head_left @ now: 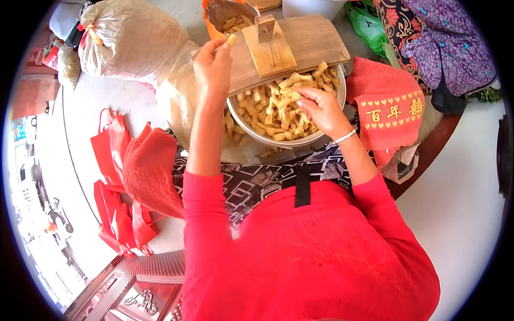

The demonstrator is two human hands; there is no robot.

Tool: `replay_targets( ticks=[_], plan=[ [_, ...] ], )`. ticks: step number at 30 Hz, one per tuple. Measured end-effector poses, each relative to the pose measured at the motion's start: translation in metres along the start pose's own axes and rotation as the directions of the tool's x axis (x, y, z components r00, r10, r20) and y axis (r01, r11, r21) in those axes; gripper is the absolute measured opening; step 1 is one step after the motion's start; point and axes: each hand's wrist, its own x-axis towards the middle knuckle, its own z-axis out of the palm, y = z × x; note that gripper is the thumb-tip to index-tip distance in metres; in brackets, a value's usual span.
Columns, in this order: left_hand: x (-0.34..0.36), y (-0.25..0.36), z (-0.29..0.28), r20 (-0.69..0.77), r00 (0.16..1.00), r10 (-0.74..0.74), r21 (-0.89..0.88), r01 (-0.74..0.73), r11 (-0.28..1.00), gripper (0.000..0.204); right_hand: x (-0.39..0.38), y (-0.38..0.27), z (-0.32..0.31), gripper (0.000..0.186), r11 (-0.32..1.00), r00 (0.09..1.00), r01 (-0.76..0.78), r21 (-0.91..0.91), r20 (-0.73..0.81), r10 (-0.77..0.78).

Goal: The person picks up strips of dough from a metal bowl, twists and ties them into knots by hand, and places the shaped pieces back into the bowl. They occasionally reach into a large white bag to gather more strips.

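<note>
My left hand (212, 67) is raised over the left part of a wooden board (321, 40), its fingers pinching a short yellow knotted piece (231, 40). Below the board's near edge is a metal basin (234, 113) heaped with similar yellow pieces (276, 115), which look like dried, tied strips. Over the right side of that heap, my right hand (324, 109) has its thumb and fingers closed on another yellow piece (296, 96). A smaller wood block (262, 56) with an upright bracket (265, 29) is fixed on the board, between my hands.
Behind the board stands an orange bag (214, 13) with more yellow pieces inside. A large stuffed sack (131, 40) is at the far left, and red bags (115, 155) lie on the floor. Red towels (388, 104) drape on both sides; a green bag (367, 27) lies far right.
</note>
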Motion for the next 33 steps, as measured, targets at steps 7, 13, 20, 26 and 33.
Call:
replay_targets(
  ticks=[7, 13, 20, 26, 33],
  plan=[
    [0.048, 0.034, 0.003, 0.139, 0.9, 0.413, 0.423, -0.431, 0.797, 0.051, -0.013, -0.01, 0.006, 0.013, 0.999, 1.0, -0.017, 0.041, 0.0, 0.017],
    [-0.108, 0.011, 0.021, 0.446, 0.893, 0.055, 0.336, -0.225, 0.915, 0.033, -0.023, -0.024, 0.01, 0.016, 0.967, 0.976, 0.216, -0.136, 0.003, -0.218],
    [-0.161, -0.04, 0.013, 0.584, 0.779, -0.226, -0.202, 0.41, 0.89, 0.011, -0.048, -0.013, 0.003, 0.018, 0.864, 0.896, 0.433, -0.255, 0.221, -0.384],
    [-0.162, -0.043, 0.001, 0.516, 0.824, -0.232, -0.216, 0.388, 0.896, 0.025, -0.046, -0.009, -0.002, 0.015, 0.91, 0.934, 0.341, -0.236, 0.197, -0.298],
    [-0.137, -0.092, -0.053, 0.244, 0.928, -0.282, 0.925, -0.136, 0.354, 0.027, -0.035, -0.025, -0.008, 0.032, 0.768, 0.99, 0.14, -0.625, 0.104, -0.095]
  ],
)
